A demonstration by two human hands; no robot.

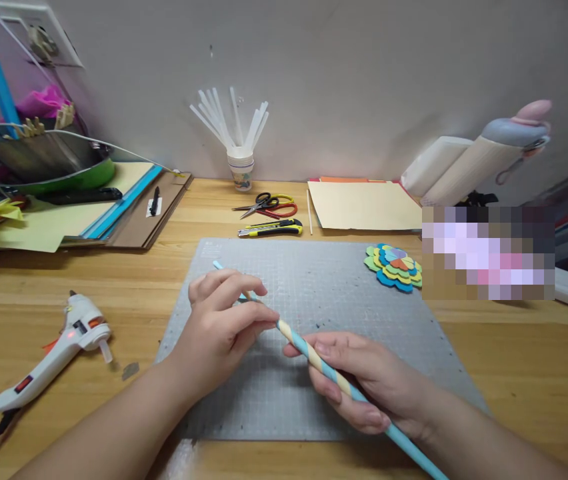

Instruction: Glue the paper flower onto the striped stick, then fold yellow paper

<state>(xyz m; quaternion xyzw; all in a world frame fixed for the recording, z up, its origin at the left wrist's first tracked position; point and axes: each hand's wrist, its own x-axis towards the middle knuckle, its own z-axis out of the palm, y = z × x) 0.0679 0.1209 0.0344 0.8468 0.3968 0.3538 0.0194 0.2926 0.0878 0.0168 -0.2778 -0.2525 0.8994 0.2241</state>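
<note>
A long thin stick (309, 353) wrapped in a spiral of light blue and cream paper lies slantwise across both my hands, above a grey cutting mat (324, 287). My left hand (224, 320) is closed, pinching the stick near its upper part with thumb and fingers; a blue strip end (218, 265) pokes out beyond it. My right hand (359, 387) is curled round the lower part of the stick, thumb on top. The stick's blue tail (414, 457) runs off toward the bottom edge.
A white hot glue gun (59, 347) lies on the wooden desk at left. Scissors (267, 205), a yellow box cutter (271, 229), a cup of glue sticks (240, 167), cream paper sheets (364, 205) and a layered paper flower (395, 267) sit behind. A metal bowl (44, 157) stands far left.
</note>
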